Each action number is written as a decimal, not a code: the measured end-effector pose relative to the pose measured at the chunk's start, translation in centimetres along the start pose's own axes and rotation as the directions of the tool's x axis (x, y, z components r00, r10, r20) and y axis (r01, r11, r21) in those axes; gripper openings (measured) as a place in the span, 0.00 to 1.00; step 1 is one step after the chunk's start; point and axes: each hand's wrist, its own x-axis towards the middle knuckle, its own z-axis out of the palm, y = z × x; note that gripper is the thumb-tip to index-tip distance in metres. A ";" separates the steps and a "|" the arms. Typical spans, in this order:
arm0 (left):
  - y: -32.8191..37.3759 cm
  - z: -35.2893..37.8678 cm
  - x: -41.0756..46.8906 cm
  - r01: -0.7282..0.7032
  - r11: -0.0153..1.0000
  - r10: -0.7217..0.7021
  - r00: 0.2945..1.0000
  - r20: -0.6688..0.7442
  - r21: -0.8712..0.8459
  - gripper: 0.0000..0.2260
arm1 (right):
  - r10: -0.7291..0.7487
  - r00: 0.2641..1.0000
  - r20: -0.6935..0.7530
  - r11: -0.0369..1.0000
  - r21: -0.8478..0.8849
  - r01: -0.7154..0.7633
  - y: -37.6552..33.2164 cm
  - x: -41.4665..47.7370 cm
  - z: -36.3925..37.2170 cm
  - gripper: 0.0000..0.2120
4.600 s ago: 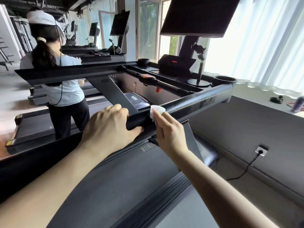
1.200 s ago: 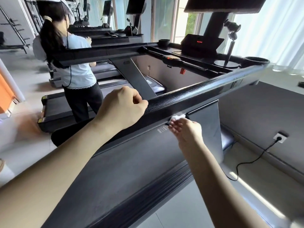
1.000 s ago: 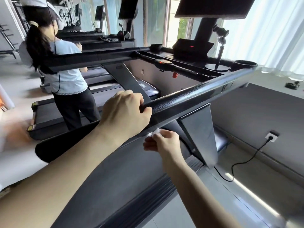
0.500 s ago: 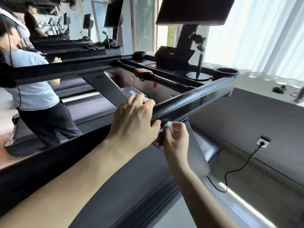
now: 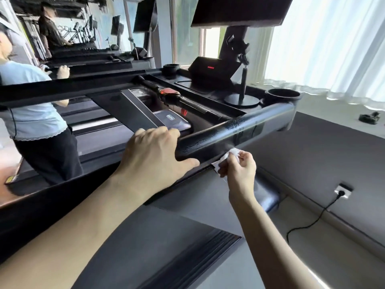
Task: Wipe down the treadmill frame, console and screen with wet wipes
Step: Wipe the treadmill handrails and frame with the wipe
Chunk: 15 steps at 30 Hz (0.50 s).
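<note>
Gym daylight comes through curtains [image 5: 333, 44] onto a treadmill. The wipe [image 5: 231, 155] is bunched against the lower edge of the right rail [image 5: 245, 128], pinched in the curled fingers of the right hand [image 5: 239, 170]. Just beside it, the left hand [image 5: 154, 155] grips the rail, fingers hooked over its top. This looks like frame wiping. The next move likely calls for sliding the wipe along the rail toward the cup holder [image 5: 283, 97], with the console [image 5: 210, 71] and screen [image 5: 239, 9] to follow.

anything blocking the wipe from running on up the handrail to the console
Nothing visible. The right hand pinches the wet wipe against the underside of the handrail; the rail beyond it toward the console is bare. The left hand grips the near side.
</note>
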 end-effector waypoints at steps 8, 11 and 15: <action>-0.4 0.8 0.3 0.037 0.999 -0.038 0.998 -0.041 -0.032 0.22 | 0.526 0.821 0.224 0.749 0.337 -0.571 -0.3 2.1 -1.7 0.10; -0.7 1.0 0.0 0.036 0.997 -0.040 0.998 -0.057 -0.067 0.21 | 0.575 0.730 0.371 0.706 0.226 -0.671 -0.5 0.6 -1.5 0.10; -0.8 0.8 0.0 0.051 0.994 -0.055 0.998 -0.042 -0.093 0.20 | 0.587 0.744 0.319 0.679 0.307 -0.667 -1.8 3.4 -2.8 0.08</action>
